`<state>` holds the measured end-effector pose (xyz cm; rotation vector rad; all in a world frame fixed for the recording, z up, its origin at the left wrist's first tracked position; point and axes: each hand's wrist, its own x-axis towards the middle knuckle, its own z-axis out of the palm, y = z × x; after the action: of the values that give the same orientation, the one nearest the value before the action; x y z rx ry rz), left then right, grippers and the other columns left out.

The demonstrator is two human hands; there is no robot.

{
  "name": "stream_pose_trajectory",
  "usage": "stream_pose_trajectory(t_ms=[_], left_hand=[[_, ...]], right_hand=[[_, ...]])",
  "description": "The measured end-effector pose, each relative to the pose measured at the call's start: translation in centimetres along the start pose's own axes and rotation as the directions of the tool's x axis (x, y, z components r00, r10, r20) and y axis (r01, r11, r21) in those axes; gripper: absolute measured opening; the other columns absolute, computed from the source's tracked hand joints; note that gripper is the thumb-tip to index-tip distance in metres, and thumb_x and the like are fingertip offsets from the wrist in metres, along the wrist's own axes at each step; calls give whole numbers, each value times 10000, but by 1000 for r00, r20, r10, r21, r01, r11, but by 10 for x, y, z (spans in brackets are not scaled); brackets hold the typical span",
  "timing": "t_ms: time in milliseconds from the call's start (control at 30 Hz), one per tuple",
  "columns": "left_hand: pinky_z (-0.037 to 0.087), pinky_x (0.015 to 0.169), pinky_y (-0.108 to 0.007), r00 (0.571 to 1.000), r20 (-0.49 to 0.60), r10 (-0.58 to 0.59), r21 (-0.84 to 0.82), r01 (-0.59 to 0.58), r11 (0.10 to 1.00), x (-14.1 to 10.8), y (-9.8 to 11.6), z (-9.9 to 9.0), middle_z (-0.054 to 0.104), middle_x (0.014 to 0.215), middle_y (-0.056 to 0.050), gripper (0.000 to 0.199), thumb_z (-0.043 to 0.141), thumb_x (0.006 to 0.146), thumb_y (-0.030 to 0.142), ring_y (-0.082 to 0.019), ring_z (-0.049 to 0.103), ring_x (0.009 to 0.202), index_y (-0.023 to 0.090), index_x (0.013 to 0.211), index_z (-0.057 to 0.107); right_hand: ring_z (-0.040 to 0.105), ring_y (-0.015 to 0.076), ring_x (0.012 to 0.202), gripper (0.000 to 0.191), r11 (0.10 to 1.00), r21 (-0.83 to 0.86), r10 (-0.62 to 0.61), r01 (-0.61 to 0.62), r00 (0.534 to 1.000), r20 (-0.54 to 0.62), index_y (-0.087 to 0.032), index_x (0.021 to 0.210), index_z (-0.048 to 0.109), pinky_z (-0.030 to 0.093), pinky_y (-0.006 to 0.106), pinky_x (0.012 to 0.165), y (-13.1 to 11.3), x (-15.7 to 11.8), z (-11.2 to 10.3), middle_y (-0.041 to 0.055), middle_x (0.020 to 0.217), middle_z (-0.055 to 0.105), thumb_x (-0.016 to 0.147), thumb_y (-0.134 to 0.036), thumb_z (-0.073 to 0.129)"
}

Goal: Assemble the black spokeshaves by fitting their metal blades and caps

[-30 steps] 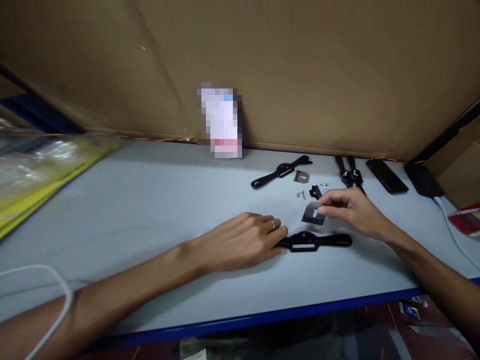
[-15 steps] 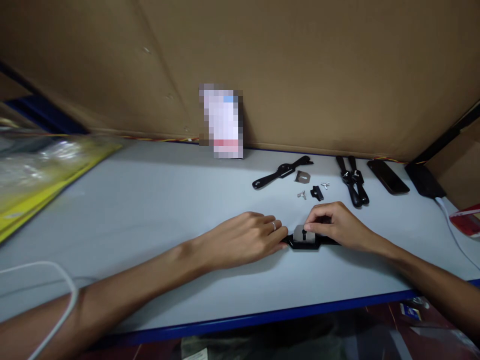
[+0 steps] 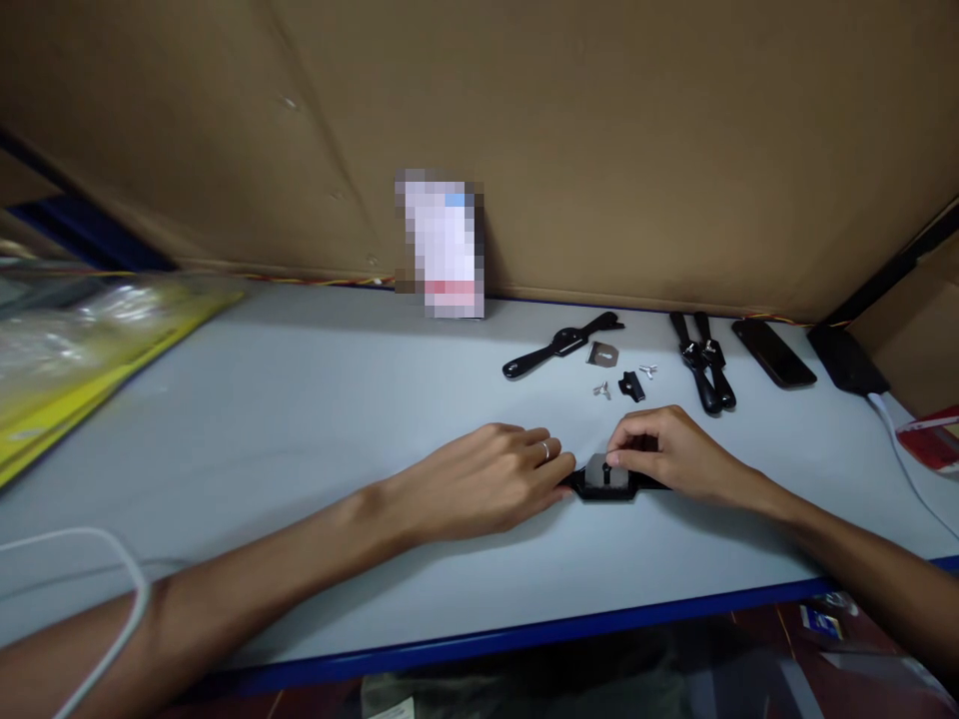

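A black spokeshave body (image 3: 608,493) lies on the table between my hands. My left hand (image 3: 516,474), a ring on one finger, has its fingers closed around the left handle. A grey metal blade (image 3: 596,469) with a keyhole slot rests on the middle of the body. The thumb and fingers of my right hand (image 3: 666,449) pinch the blade's upper right edge, and the hand covers much of the right handle. Beyond them lie a second spokeshave body (image 3: 565,343), another slotted blade (image 3: 602,355), a black cap piece (image 3: 631,386) and two silver wing screws (image 3: 601,389).
Two spokeshaves (image 3: 700,364) with screws fitted lie side by side at the right, near a dark phone (image 3: 774,353) and a black box (image 3: 846,359) with a white cable. Yellow, plastic-covered material (image 3: 112,350) lies left. A blurred-out panel (image 3: 446,245) leans against the cardboard wall.
The blade under my right fingers has shifted slightly and sits a little lower against the spokeshave body. My left hand keeps its grip on the handle.
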<state>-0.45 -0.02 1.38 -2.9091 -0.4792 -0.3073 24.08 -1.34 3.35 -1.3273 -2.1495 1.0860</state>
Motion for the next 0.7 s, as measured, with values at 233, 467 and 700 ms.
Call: stream_pose_trajectory(t_ms=[233, 467, 700], left_hand=[[389, 545, -319, 999, 13, -35, -62, 36, 997, 1, 0, -2, 604, 758, -27, 337, 338, 1068, 307, -158, 541, 643, 171, 869, 574], [396, 578, -307, 992, 110, -65, -26, 69, 997, 1, 0, -1, 626, 812, -25, 290, 427, 1046, 400, -171, 587, 693, 170, 913, 543], [394, 577, -321, 994, 88, -69, -48, 73, 996, 2, 1, -4, 630, 805, -30, 308, 402, 1054, 391, -167, 580, 683, 173, 890, 544]], right_hand=[[539, 111, 624, 126, 1000, 0, -9, 9, 1000, 5, -188, 757, 699, 416, 256, 609, 3, 1, 1, -15, 689, 648, 873, -205, 651], [532, 117, 616, 185, 999, -34, -43, 42, 998, -54, -187, 749, 684, 400, 255, 594, 1, -1, -3, -11, 675, 642, 897, -254, 594], [494, 133, 563, 315, 958, -286, -161, 1, 829, -536, -207, 647, 552, 381, 287, 578, 17, 5, -39, -9, 605, 581, 918, -368, 555]])
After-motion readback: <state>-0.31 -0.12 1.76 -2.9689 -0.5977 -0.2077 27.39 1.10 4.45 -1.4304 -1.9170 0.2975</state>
